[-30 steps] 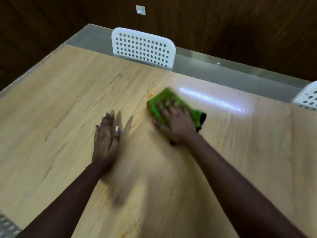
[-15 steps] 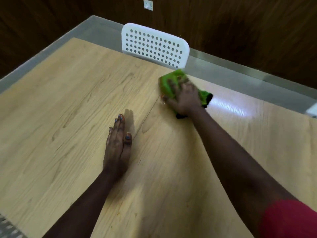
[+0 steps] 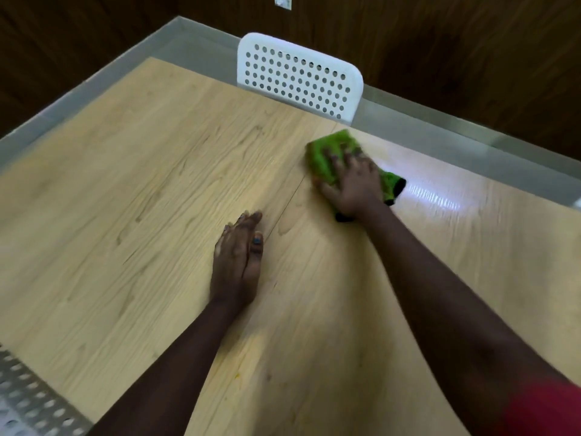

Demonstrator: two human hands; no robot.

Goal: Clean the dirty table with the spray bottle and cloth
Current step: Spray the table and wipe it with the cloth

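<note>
Tabletop bears cloth beneath right hand

Head-worn view, forward and down over the table

My right hand presses flat on a green cloth with black edging near the far edge of the light wood-grain table. My left hand rests palm-down, fingers together. A white perforated plastic chair back stands beyond.
</note>
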